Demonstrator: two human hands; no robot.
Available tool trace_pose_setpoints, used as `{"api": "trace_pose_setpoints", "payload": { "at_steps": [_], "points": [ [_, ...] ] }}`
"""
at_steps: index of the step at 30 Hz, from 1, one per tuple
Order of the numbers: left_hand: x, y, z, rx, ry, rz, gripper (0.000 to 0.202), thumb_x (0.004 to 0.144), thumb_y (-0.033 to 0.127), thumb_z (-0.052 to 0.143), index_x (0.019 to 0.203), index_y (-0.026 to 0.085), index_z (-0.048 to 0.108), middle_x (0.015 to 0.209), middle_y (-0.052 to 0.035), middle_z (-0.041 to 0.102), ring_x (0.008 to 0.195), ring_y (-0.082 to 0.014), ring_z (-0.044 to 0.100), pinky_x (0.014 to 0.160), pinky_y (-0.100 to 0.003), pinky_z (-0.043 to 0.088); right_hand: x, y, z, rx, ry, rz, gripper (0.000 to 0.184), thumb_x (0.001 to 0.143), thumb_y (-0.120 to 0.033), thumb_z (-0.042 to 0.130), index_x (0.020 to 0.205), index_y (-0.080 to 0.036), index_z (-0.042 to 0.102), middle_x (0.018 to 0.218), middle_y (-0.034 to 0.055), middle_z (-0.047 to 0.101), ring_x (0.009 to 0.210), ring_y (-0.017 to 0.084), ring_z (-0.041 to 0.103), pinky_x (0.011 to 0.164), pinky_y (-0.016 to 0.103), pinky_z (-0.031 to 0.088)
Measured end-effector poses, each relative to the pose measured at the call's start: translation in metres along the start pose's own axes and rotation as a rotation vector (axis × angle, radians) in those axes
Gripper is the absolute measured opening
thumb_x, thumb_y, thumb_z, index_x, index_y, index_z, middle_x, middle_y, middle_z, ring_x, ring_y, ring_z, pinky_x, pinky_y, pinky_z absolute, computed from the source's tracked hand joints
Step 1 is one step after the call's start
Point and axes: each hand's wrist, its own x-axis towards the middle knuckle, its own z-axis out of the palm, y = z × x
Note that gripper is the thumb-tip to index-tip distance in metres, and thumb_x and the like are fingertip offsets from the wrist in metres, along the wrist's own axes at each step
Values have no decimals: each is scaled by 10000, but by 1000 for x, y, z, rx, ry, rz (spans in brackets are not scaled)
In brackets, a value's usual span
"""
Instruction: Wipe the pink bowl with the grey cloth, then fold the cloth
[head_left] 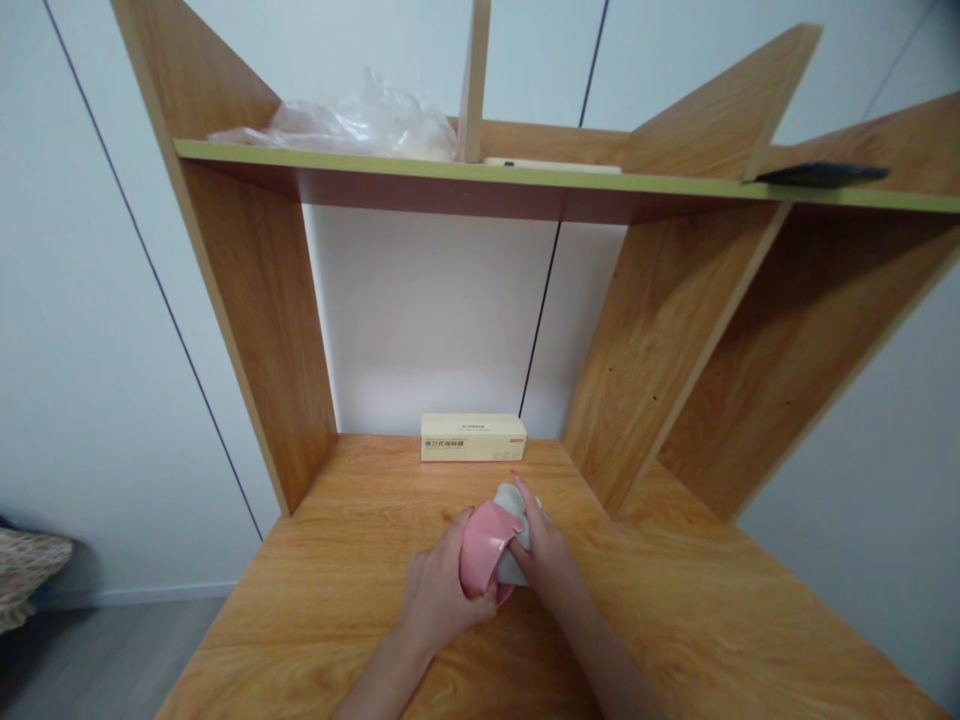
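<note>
My left hand (435, 592) is closed around a pink bowl (482, 548), held tilted on its side just above the wooden desk (315, 600). My right hand (549, 553) presses a light grey cloth (510, 510) into the bowl's open side, fingers curled over the cloth. Both hands meet at the desk's middle. Behind them a long cream box (472, 437) lies against the back wall.
A wooden shelf unit stands on the desk, with upright side panels (255, 330) left and right. On the top shelf sit a crumpled clear plastic bag (360, 122) and a dark flat object (821, 174). A patterned cushion (26, 575) shows at far left.
</note>
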Motion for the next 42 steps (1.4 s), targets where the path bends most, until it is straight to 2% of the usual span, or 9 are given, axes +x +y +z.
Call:
{"api": "trace_pose_setpoints", "payload": {
  "at_steps": [4,8,12,16,22,26,33,38,42],
  "points": [
    [0,-4,2,-16,24,-30,699,663,336,568,1296,179,318,1191,-109,539,994,-271,562,851,-365,437,-1,-4,0,56,-20,92,637,785,-251,409,1367,-212,154,1149,104,563,1028,221,553,835,349,456],
    [1,-9,4,-140,87,-113,747,765,394,489,1366,140,127,1118,-122,563,941,-243,586,782,-353,463,-2,-12,3,77,56,226,618,779,-244,389,1361,-195,186,1143,105,570,966,219,591,772,331,482],
    [2,-9,5,-193,109,-125,820,743,435,531,1370,137,95,1179,-139,518,1000,-242,557,806,-343,451,-2,-17,6,128,120,315,608,775,-255,388,1354,-181,219,1013,86,631,850,215,628,698,317,496],
    [1,-5,4,-193,64,-121,896,666,407,626,1366,140,134,1211,-141,508,1061,-256,519,850,-344,432,-3,-17,9,199,122,368,597,787,-294,386,1350,-165,233,1006,93,629,881,217,618,709,313,490],
    [1,-4,5,-280,90,-85,870,692,409,615,1359,131,131,1337,-152,370,1203,-240,387,967,-350,342,-3,-5,19,308,206,378,578,804,-348,386,1333,-154,257,1120,116,568,982,207,571,811,324,460],
    [1,-6,9,-329,77,-81,867,697,395,619,1358,137,121,1344,-156,357,1215,-240,370,986,-365,318,-2,1,26,347,223,415,566,795,-354,410,1314,-162,290,1139,120,555,999,210,561,836,338,452],
    [1,-11,15,-298,91,-115,745,710,390,588,1315,134,237,1223,-149,501,1089,-251,501,886,-361,418,-1,0,25,294,185,363,607,745,-307,453,1312,-169,287,1112,103,563,982,207,569,819,328,460],
    [1,-10,15,-122,143,-128,760,660,397,600,1310,150,292,1093,-124,598,950,-281,586,789,-373,474,1,-6,13,136,132,375,667,713,-299,489,1328,-190,254,923,64,628,826,225,624,693,334,491],
    [0,-10,13,-48,169,-96,711,667,377,576,1298,161,329,1094,-115,604,939,-282,594,792,-373,477,3,-9,2,25,76,324,673,727,-305,483,1339,-184,229,803,46,633,699,228,629,609,329,486]
  ]
}}
